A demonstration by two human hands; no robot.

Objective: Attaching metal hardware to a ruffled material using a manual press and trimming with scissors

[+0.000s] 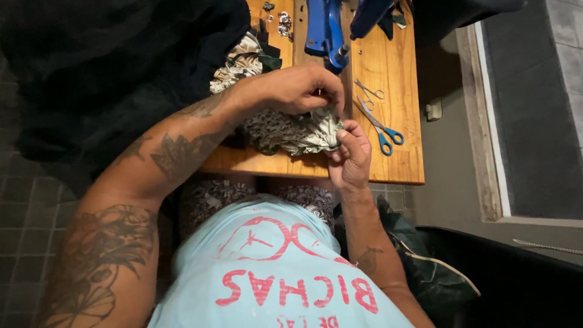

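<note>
I see my left hand (300,88) and right hand (349,155) both pinching the patterned grey-green crumpled fabric (291,130) at frame centre. It could slip off the wooden table (395,164) edge, since my grip takes only the fabric's rim

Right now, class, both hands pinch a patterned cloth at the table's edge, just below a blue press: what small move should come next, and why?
Probably slide the patterned cloth forward under the blue press. The left hand and right hand already grip it just short of the press head, while the scissors lie untouched.
</note>
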